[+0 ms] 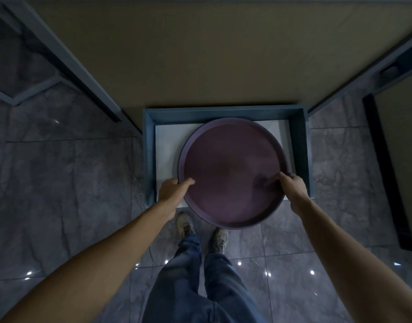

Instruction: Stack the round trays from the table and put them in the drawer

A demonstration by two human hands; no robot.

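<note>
Both hands hold a round purple tray with a raised rim over an open blue drawer.

The round purple tray sits partly above the blue rectangular drawer, its near edge overhanging the drawer's front towards the person's feet; whether it rests on the white liner sheet cannot be told. The left hand grips the left rim, thumb laid inside, other fingers hidden under the edge. The right hand grips the right rim, thumb inside, fingers curled around the edge. The drawer is pulled out from under a tan tabletop, above a grey marble-tiled floor.
</note>
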